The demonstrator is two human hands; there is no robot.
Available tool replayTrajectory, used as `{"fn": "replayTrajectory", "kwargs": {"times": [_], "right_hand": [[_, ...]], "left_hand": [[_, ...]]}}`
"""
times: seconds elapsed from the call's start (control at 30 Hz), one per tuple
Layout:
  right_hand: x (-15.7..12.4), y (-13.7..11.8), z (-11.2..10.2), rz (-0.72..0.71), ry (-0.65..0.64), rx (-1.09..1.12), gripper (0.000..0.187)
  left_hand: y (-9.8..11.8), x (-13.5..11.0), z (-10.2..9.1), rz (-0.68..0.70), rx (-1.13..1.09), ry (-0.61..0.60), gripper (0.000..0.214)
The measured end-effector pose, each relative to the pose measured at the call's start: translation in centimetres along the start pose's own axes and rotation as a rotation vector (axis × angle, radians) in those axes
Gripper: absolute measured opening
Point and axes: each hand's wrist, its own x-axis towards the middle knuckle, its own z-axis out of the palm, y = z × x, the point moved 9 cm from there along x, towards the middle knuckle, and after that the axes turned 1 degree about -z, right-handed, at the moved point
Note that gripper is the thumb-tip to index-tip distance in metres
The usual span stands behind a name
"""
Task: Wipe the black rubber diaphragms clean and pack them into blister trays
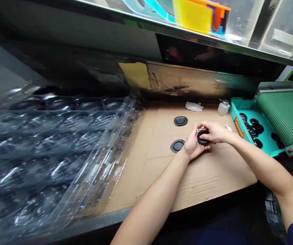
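My left hand [193,144] lies palm up over the cardboard sheet [207,177], and my right hand [217,132] reaches in from the right. Between them, both hands pinch a black rubber disc [202,137], seen edge-on and partly hidden by my fingers. Two flat black discs rest on the cardboard just beyond my left hand: one [180,120] farther back, the other [177,145] closer to my left thumb side.
Stacked clear plastic trays [46,153] with round hollows fill the left. A teal tray [266,146] holding several black discs sits to the right, beside a green ribbed mat [281,115]. A small white bottle [223,108] and white cloth [194,106] lie behind. A metal shelf [187,29] runs overhead.
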Motion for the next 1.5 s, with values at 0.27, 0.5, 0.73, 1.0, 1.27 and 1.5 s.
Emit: {"fn": "replayTrajectory", "kwargs": {"times": [0.27, 0.5, 0.73, 1.0, 1.27, 1.5], "right_hand": [[-0.5, 6.8, -2.4, 0.241, 0.453, -0.285, 0.047], [-1.4, 8.1, -0.4, 0.222, 0.456, -0.354, 0.042], [-2.2, 2.4, 1.7, -0.042, 0.764, -0.012, 0.047], [-0.8, 2.1, 6.2, -0.029, 0.71, -0.196, 0.04], [-0.5, 3.4, 5.9, 0.091, 0.681, -0.17, 0.041], [-0.4, 4.3, 5.5, 0.132, 0.659, -0.143, 0.04]], "left_hand": [[4.4, -0.7, -5.5, 0.208, -0.285, 0.299, 0.063], [5.4, -1.0, -6.2, 0.306, -0.128, 0.333, 0.072], [4.1, -0.7, -5.2, 0.354, -0.241, 0.337, 0.046], [2.8, 0.0, -4.2, 0.293, -0.347, 0.251, 0.048], [1.7, 0.7, -4.9, 0.27, -0.327, 0.292, 0.045], [1.8, 0.7, -5.2, 0.281, -0.324, 0.286, 0.039]]}}
